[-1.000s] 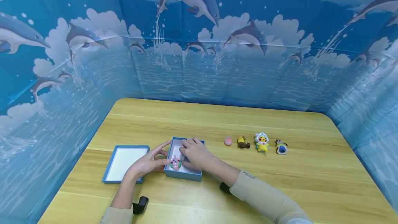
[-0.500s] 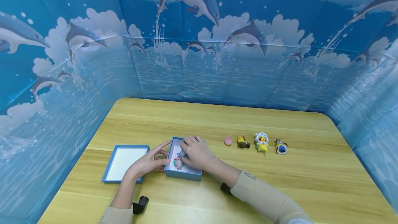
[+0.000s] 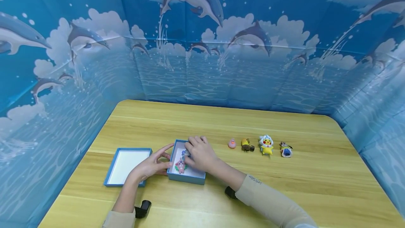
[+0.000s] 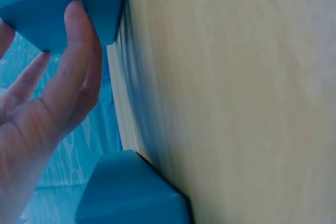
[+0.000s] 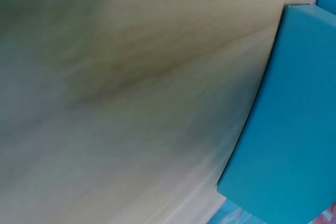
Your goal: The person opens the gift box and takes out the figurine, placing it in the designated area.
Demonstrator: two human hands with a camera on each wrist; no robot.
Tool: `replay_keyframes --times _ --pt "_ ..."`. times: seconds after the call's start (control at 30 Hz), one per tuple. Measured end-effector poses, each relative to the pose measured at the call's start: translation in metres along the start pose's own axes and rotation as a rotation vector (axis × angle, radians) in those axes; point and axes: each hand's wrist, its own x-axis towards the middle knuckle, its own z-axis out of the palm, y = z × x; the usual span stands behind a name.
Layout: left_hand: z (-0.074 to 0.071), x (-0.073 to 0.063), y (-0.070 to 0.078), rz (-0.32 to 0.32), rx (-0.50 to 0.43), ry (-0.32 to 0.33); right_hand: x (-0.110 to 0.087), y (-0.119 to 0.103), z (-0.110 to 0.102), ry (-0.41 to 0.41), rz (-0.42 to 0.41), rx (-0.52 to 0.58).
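A blue box (image 3: 186,177) with a white inside stands on the table. In it, near the front left corner, lies a small pink figurine (image 3: 180,166) with green parts. My right hand (image 3: 200,154) reaches in over the right wall, fingers curled round a small grey-blue figurine (image 3: 187,153) that they mostly hide. At the left wall, my left hand (image 3: 151,166) touches the box with spread fingers; in the left wrist view, the fingertips rest against the blue side wall (image 4: 100,11). The right wrist view shows chiefly the outer box wall (image 5: 294,114).
Left of the box lies its blue lid (image 3: 126,166), white inside up. To the right stand a pink duck figurine (image 3: 232,143), a yellow-brown figurine (image 3: 246,145), a yellow figurine in a white hood (image 3: 266,145) and a white-blue figurine (image 3: 286,150). A dolphin curtain (image 3: 202,62) hangs behind.
The pink figurine has slid slightly right within the box. My right hand has shifted a little, and more of the grey-blue figurine shows. My left hand stays at the wall.
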Motion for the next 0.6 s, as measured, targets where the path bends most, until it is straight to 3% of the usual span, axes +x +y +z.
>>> replay_keyframes --times 0.6 --pt "0.001 0.0 0.0 -0.007 0.014 0.02 0.001 0.013 -0.01 0.016 0.101 0.075"
